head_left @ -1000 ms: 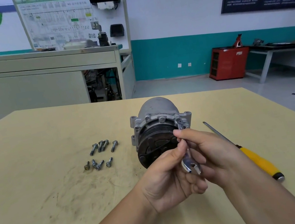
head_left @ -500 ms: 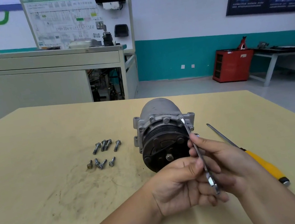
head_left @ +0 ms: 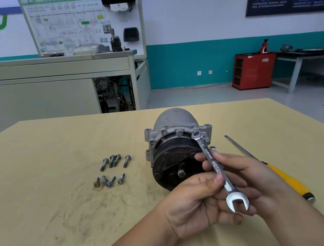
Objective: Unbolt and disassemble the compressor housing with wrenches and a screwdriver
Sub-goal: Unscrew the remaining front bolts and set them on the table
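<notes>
Left hand (head_left: 196,205) and right hand (head_left: 249,174) both pinching a wrench (head_left: 215,165), ring end on compressor (head_left: 172,138) flange, loose bolts (head_left: 111,170) left, screwdriver (head_left: 283,175) right, on bench (head_left: 42,207)

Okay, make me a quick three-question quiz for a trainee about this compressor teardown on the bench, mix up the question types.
1. True or false: the screwdriver lies left of the compressor.
2. How many loose bolts lie on the table?
3. Which end of the wrench is up at the housing flange? A) ring end B) open end C) neither
Key: 1 false; 2 eight; 3 A.
</notes>
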